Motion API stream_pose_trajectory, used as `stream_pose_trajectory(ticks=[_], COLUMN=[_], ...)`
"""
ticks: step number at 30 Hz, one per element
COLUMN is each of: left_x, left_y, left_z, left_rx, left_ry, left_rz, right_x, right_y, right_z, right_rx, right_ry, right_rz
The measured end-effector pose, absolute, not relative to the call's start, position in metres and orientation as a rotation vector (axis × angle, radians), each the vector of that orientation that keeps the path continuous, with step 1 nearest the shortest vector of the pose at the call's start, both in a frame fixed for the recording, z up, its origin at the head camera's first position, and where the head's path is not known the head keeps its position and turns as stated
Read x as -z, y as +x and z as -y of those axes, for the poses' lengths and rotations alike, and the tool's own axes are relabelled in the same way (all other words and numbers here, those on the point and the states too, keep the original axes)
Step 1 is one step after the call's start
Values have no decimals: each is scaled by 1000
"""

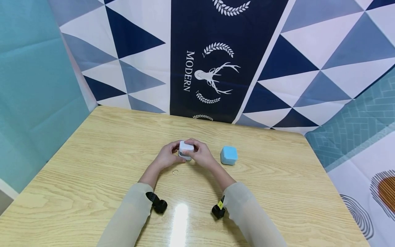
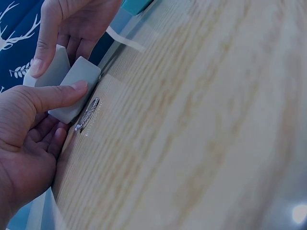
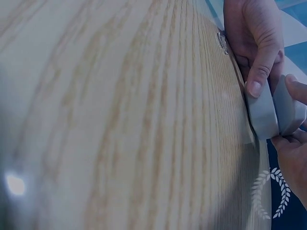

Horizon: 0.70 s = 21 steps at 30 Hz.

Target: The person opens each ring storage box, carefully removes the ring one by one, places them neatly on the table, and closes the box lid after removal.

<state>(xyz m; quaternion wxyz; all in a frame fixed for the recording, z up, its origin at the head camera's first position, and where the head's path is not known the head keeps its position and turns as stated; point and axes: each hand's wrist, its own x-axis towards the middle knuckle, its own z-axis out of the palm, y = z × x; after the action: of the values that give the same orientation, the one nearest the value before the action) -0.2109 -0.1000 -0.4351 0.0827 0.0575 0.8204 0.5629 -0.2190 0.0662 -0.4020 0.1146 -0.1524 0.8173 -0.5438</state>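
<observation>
A small white box stands on the table between both hands, in two halves, a lower half [image 2: 79, 88] and an upper half [image 2: 53, 69]. My left hand [image 1: 166, 156] grips the lower half, its thumb across the near side. From the right, my right hand [image 1: 201, 153] holds the upper half, thumb at the front and fingers behind. A narrow gap shows between the halves in both wrist views; whether they are hinged is hidden. Just in front of the left hand lies a thin silver ring [image 2: 88, 115] set with small stones.
A light blue box [image 1: 228, 155] sits right of the right hand. The wooden table [image 1: 102, 164] reaches back to a patterned cloth [image 1: 200, 103], with a teal cloth [image 1: 37, 92] along the left side. Black wrist cameras are strapped over both sleeves.
</observation>
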Motion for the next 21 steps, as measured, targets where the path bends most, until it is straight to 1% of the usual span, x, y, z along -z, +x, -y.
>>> stream_pose_trajectory(ticks=[5, 21], left_x=[436, 435], left_y=[-211, -213], left_z=[101, 101], left_rx=[-1689, -1701], left_ry=[164, 179], left_rz=[-2433, -2424], right_x=[415, 410], right_y=[-227, -227], right_z=[-66, -68], right_rx=[1598, 1548], right_ry=[-416, -450], right_rz=[-2411, -2420])
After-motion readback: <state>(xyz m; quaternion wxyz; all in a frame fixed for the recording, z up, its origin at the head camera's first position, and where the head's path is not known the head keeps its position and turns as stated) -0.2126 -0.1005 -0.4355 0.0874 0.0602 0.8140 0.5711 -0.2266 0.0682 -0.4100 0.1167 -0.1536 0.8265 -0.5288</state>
